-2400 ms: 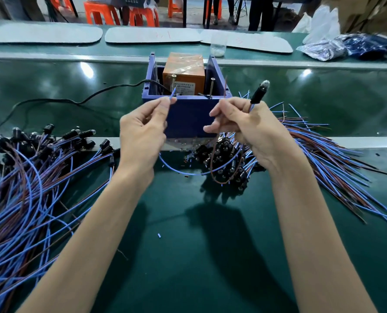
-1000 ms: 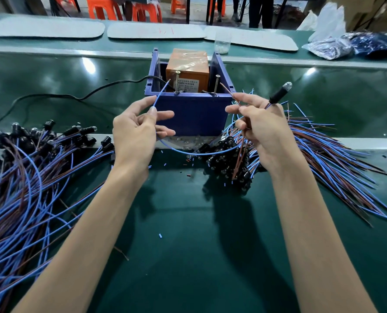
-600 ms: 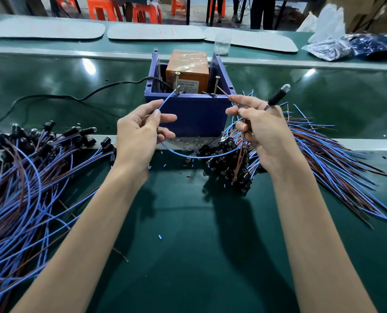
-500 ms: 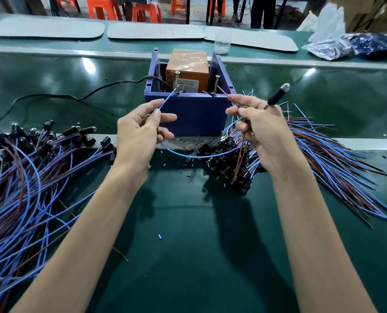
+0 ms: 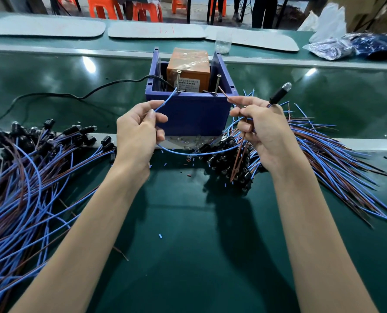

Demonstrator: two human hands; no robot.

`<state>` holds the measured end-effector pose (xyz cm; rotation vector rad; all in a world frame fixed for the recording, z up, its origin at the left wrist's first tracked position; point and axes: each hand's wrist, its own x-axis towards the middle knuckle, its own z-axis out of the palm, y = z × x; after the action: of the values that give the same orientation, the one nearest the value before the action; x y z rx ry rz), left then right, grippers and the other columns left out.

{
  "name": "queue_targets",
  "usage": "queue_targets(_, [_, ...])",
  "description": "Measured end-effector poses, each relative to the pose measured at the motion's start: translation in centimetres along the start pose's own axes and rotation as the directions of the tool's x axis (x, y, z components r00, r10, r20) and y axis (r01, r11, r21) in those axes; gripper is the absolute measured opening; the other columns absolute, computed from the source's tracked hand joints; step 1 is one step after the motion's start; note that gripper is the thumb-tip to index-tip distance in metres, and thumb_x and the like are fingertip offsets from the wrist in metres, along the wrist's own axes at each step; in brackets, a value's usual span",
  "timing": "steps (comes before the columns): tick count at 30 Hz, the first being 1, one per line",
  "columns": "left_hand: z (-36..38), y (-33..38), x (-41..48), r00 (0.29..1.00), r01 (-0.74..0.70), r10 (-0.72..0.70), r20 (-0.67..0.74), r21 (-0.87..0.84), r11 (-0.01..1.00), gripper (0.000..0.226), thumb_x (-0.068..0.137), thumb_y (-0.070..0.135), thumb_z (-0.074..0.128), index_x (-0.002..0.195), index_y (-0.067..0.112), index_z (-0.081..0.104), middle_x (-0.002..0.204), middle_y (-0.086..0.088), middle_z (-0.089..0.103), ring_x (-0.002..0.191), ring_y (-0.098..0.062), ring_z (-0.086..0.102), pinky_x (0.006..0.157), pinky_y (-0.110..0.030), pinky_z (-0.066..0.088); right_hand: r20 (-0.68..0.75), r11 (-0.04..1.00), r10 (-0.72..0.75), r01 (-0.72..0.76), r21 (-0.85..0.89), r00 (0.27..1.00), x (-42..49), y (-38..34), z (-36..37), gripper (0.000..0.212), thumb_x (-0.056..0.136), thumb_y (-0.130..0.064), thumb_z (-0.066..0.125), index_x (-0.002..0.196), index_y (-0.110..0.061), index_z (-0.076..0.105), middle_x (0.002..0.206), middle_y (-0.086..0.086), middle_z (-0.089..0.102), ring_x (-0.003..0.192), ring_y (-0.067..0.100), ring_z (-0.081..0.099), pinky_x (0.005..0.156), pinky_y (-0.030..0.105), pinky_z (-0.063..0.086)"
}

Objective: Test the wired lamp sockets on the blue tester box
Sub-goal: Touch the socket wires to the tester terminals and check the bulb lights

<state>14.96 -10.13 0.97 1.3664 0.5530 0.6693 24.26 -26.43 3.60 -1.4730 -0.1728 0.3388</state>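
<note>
The contact step looked in hand. The left grip (image 5: 138,129) pinched the blue wire (image 5: 165,102), its tip at the left screw (image 5: 178,82) of the blue tester box (image 5: 188,114), mid-counter. The right grip (image 5: 262,132) held the lamp socket (image 5: 278,94) and pinched the brown wire (image 5: 223,92) beside the right screw (image 5: 217,84). Touch was unclear; next, both tips needed steady pressing.
</note>
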Motion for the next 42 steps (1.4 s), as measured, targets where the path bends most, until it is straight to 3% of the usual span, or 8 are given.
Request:
queue_targets(15, [-0.05, -0.01, 0.17, 1.0, 0.013, -0.013, 0.0, 0.007, 1.0, 0.038, 0.101, 0.002, 0.035, 0.086, 0.021, 0.064, 0.069, 0.003, 0.05, 0.037, -0.003, 0.034, 0.041, -0.012, 0.03, 0.01, 1.0, -0.009, 0.009, -0.003, 1.0, 0.01, 0.1, -0.05, 0.033, 0.091, 0.005, 0.035, 0.1, -0.002, 0.067, 0.071, 0.0, 0.057, 0.041, 0.003, 0.032, 0.034, 0.012, 0.022])
queue_targets(31, [0.02, -0.07, 0.0, 1.0, 0.012, -0.012, 0.015, 0.005, 1.0, 0.038, 0.101, 0.002, 0.034, 0.087, 0.021, 0.064, 0.069, 0.003, 0.049, 0.037, -0.003, 0.035, 0.042, -0.011, 0.03, -0.083, 0.998, -0.039, 0.043, 0.052, 0.996, 0.38, 0.31, 0.1, 0.031, 0.093, 0.006, 0.035, 0.098, -0.006, 0.064, 0.075, 0.003, 0.058, 0.039, 0.002, 0.035, 0.037, 0.012, 0.025])
queue_targets(42, [0.09, 0.01, -0.1, 1.0, 0.021, -0.021, 0.016, 0.012, 1.0, 0.036, 0.101, 0.003, 0.036, 0.089, 0.022, 0.064, 0.07, 0.005, 0.052, 0.038, -0.003, 0.037, 0.042, -0.011, 0.033, -0.1, 0.998, -0.039, 0.044, 0.054, 0.994, 0.45, 0.38, -0.02, 0.032, 0.094, 0.005, 0.034, 0.104, -0.006, 0.062, 0.076, 0.002, 0.058, 0.039, 0.002, 0.037, 0.037, 0.012, 0.026])
